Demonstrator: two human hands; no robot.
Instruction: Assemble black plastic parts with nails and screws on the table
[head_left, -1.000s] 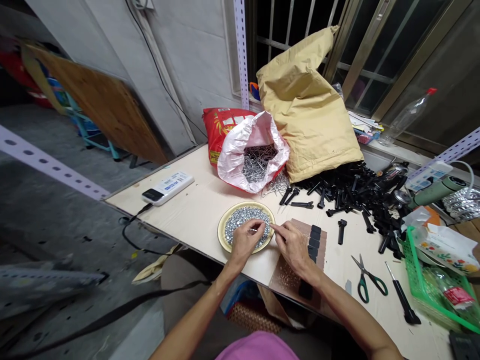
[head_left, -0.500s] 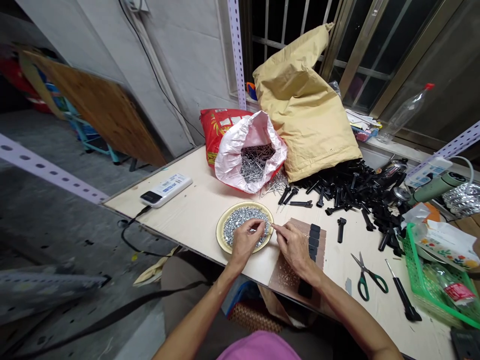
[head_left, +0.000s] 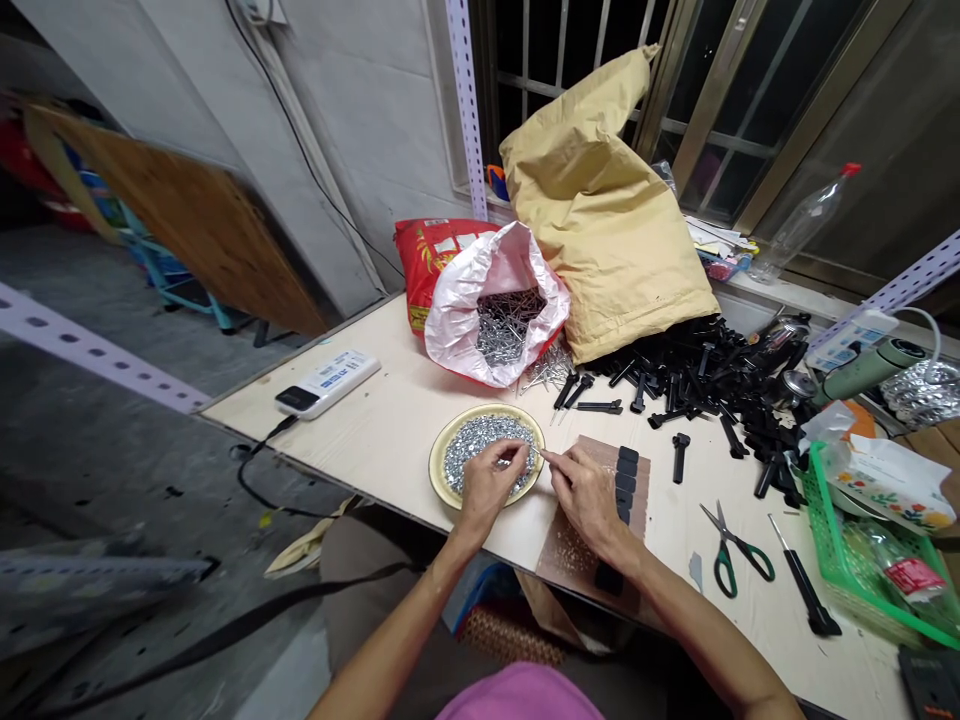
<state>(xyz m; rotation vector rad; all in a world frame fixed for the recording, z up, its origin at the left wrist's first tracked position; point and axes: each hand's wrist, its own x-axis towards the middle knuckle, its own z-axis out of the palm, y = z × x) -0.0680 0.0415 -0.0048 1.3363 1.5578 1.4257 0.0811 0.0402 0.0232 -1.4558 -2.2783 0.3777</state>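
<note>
My left hand [head_left: 487,482] is over a shallow yellowish plate [head_left: 438,478] filled with small silvery metal pieces [head_left: 480,440]. Its thumb and fingertips are pinched together; whatever they grip is too small to make out. Just right of it, over the plate's right rim, my right hand [head_left: 586,492] pinches a thin metal pin [head_left: 538,452] that points toward the left fingertips. Under the right hand lies a brown mat [head_left: 561,550] with dark rectangular pads [head_left: 627,468] along it. Behind the plate, an open red and white bag [head_left: 450,330] holds many thin metal pins [head_left: 504,335].
A large tan paper sack [head_left: 607,240] and a heap of black plastic-handled parts [head_left: 697,375] stand behind. To the right are green-handled scissors [head_left: 724,565], a black-handled tool [head_left: 810,590] and a green basket [head_left: 825,530]. A white power bank [head_left: 330,385] lies left.
The whole view has shifted very slightly. Both hands keep nearly the same pose over the plate, fingertips close together.
</note>
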